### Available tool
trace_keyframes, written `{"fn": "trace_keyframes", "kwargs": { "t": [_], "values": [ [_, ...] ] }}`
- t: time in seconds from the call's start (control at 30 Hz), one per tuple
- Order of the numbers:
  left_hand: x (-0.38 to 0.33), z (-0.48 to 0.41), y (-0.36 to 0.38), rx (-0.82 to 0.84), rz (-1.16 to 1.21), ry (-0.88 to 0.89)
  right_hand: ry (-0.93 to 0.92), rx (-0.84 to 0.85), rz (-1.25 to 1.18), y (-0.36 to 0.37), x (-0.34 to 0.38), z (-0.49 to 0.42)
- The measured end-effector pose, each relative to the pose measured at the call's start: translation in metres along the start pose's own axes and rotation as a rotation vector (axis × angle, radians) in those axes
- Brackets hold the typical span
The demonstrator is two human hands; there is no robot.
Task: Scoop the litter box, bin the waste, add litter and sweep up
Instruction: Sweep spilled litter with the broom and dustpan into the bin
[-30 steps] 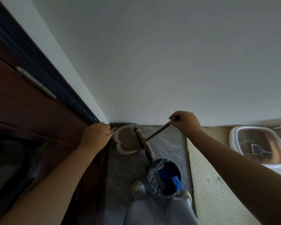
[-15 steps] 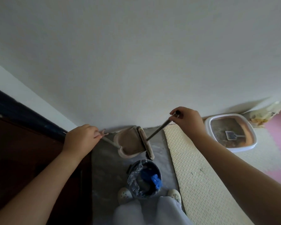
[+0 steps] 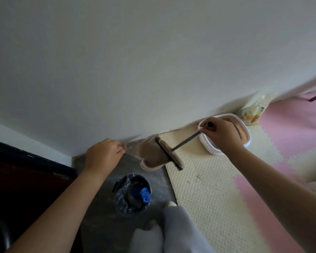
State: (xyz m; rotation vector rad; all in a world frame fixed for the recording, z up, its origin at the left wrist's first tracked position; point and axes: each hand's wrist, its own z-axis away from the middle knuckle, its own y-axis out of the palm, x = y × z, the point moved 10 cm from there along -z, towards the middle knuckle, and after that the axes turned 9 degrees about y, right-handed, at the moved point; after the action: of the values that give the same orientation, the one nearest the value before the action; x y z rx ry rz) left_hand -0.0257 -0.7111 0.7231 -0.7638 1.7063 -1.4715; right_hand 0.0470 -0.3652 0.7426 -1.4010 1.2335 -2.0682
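Your broom (image 3: pixel 185 141) is right in the middle of the action. Its thin handle runs on a slant, from the head at lower left up to your right hand (image 3: pixel 221 135) at upper right. The broom head (image 3: pixel 169 155) lies crosswise to that, its long axis going from upper left to lower right, bristles on the dark lower edge, and it sits right against the open mouth of the dustpan (image 3: pixel 150 155).

The dustpan's mouth faces right, towards the cream mat (image 3: pixel 208 183), and its slim handle (image 3: pixel 129 145) points left into your left hand (image 3: pixel 103 154). The pan is at the foot of the wall, where the grey floor (image 3: pixel 153 181) meets the mat's edge. I cannot tell whether it rests on the floor or hangs just above it.

Now the hands. Your left hand is closed in a fist round the end of the dustpan handle, knuckles up. Your right hand is curled round the top of the broom handle, fingers wrapped tight and thumb alongside.

Behind your right hand, partly hidden by it, the litter box (image 3: pixel 210 149) sits on the mat against the wall, with a litter bag (image 3: pixel 252 114) beside it in the corner. Below the dustpan, on the grey floor, the bin (image 3: pixel 120 198) stands upright with a clear liner and something blue (image 3: pixel 144 193) inside. Your grey trouser legs (image 3: pixel 175 232) are just beside it.
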Motion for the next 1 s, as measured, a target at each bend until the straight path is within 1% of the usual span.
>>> {"fn": "trace_keyframes", "kwargs": {
  "t": [0.07,0.17,0.33,0.43,0.53,0.7,0.8,1.0],
  "values": [
    [-0.021,0.000,0.006,0.000,0.025,0.040,0.029,-0.044,0.033,-0.010,-0.020,0.013],
    [-0.043,0.004,0.017,0.009,0.072,0.056,0.049,-0.104,-0.040,-0.022,-0.049,0.040],
    [-0.089,0.013,0.021,0.022,0.114,0.061,0.147,-0.150,-0.095,-0.049,-0.098,0.081],
    [-0.116,0.012,0.019,0.015,0.127,0.078,0.197,-0.182,-0.081,-0.073,-0.129,0.093],
    [-0.142,0.010,0.023,0.025,0.129,0.081,0.207,-0.195,-0.047,-0.094,-0.155,0.096],
    [-0.186,0.000,0.029,-0.002,0.127,0.055,0.190,-0.152,-0.027,-0.119,-0.195,0.072],
    [-0.217,-0.010,0.037,-0.008,0.126,0.032,0.121,-0.084,-0.054,-0.131,-0.212,0.041],
    [-0.283,0.001,0.045,-0.033,0.066,-0.167,-0.052,0.066,-0.023,-0.163,-0.238,-0.023]
  ]
}}
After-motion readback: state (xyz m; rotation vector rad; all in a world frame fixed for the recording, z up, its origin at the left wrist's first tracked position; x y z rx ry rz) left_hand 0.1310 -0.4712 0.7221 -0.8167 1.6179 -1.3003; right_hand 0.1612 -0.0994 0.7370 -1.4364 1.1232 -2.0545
